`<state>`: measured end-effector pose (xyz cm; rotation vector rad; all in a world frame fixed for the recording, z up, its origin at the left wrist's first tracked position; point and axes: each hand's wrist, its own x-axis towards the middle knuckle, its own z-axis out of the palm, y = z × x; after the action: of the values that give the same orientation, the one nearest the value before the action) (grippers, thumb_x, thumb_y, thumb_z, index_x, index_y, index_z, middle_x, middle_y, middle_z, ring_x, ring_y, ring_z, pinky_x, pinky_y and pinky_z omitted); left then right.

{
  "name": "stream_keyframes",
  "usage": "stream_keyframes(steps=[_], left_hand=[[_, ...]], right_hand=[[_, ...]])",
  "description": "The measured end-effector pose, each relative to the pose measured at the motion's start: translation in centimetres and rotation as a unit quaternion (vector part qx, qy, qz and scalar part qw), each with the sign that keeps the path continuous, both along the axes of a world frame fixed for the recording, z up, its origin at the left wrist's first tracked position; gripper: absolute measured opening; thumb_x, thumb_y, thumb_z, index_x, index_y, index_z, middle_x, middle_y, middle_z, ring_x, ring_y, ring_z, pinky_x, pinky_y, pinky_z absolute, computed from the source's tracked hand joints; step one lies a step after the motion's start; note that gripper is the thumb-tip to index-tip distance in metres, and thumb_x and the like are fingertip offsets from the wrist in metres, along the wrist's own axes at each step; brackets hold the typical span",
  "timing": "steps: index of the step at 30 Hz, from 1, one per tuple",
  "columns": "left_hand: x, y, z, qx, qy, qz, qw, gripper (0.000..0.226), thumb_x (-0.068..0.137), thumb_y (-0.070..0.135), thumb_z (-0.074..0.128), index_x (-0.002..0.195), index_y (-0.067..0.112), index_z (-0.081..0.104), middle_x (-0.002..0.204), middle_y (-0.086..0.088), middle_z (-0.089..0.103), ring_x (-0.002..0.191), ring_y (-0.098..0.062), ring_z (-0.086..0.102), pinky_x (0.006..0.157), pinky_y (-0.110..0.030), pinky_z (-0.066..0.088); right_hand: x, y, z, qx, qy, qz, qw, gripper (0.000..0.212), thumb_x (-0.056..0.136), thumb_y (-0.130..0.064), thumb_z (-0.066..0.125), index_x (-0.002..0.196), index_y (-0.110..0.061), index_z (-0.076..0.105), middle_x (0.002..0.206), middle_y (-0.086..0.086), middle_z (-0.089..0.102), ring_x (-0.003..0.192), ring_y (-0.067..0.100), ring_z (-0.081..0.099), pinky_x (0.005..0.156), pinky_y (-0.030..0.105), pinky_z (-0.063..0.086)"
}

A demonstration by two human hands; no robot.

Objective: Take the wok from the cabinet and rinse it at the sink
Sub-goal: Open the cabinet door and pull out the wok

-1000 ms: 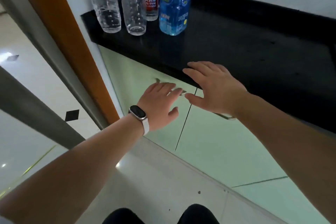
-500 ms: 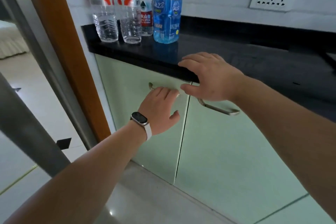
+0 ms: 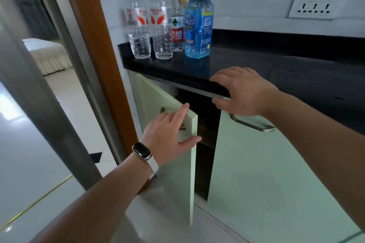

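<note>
The left hand's fingers [image 3: 182, 111] curl over the handle [image 3: 182, 126] of the left cabinet door [image 3: 158, 100], which stands ajar; no wok shows in the dark gap. At two o'clock, the right hand [image 3: 243, 92] rests spread-fingered on the desk [image 3: 276, 73] edge. I expect a wok to be heavy, rigid, best gripped by its handle. At twelve o'clock, bottles [image 3: 198, 23]; their labels aren't legible.

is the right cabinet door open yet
No, the right cabinet door sits shut under the right hand; only the left cabinet door is swung open.
</note>
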<state>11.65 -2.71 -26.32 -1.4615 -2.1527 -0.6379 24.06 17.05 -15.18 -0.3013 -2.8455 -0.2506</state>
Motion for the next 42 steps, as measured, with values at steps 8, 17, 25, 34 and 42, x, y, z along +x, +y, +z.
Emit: stream_keyframes(steps=[8,17,25,34,42], left_hand=[[0.9,-1.6,0.3,0.042,0.037,0.102,0.993,0.067,0.079,0.070,0.053,0.127,0.023,0.052,0.083,0.006,0.067,0.074,-0.014,0.064,0.054,-0.022,0.051],[-1.9,-9.7,-0.1,0.076,0.098,0.045,0.991,0.058,0.074,0.044,0.068,0.119,0.009,0.057,0.124,-0.015,0.062,0.114,-0.026,0.054,0.092,-0.038,0.050],[-4.7,-18.1,2.1,-0.046,0.163,0.093,0.981,0.048,0.078,0.038,0.061,0.103,-0.002,0.071,0.114,-0.019,0.071,0.100,-0.036,0.069,0.084,-0.047,0.057],[-9.0,-22.8,2.0,-0.103,0.157,0.186,0.964,0.027,0.080,0.017,0.057,0.096,0.001,0.070,0.115,-0.022,0.066,0.096,-0.041,0.064,0.080,-0.051,0.056],[-11.0,-23.7,2.6,-0.190,0.156,0.288,0.925,0.059,0.069,0.006,0.072,0.125,-0.007,0.056,0.126,-0.029,0.060,0.110,-0.047,0.060,0.094,-0.055,0.048]], right_hand=[[0.1,0.2,0.0,0.011,0.003,0.002,1.000,0.064,0.090,-0.055,0.049,0.147,-0.029,0.038,0.148,-0.003,0.046,0.138,0.023,0.038,0.113,0.046,0.028],[0.2,-0.1,0.2,0.005,-0.001,-0.004,1.000,0.061,0.091,-0.054,0.050,0.146,-0.030,0.038,0.147,-0.003,0.047,0.135,0.023,0.041,0.111,0.045,0.031],[0.0,-0.4,0.1,0.015,-0.010,-0.011,1.000,0.063,0.090,-0.055,0.050,0.146,-0.030,0.038,0.148,-0.002,0.047,0.133,0.025,0.043,0.108,0.046,0.034],[0.0,-0.9,0.2,0.019,-0.017,-0.018,1.000,0.065,0.090,-0.056,0.050,0.147,-0.030,0.036,0.149,-0.001,0.046,0.135,0.025,0.041,0.109,0.044,0.033],[0.1,-1.1,0.5,0.019,-0.023,-0.017,0.999,0.065,0.091,-0.055,0.049,0.148,-0.030,0.034,0.151,-0.002,0.043,0.135,0.024,0.041,0.108,0.044,0.034]])
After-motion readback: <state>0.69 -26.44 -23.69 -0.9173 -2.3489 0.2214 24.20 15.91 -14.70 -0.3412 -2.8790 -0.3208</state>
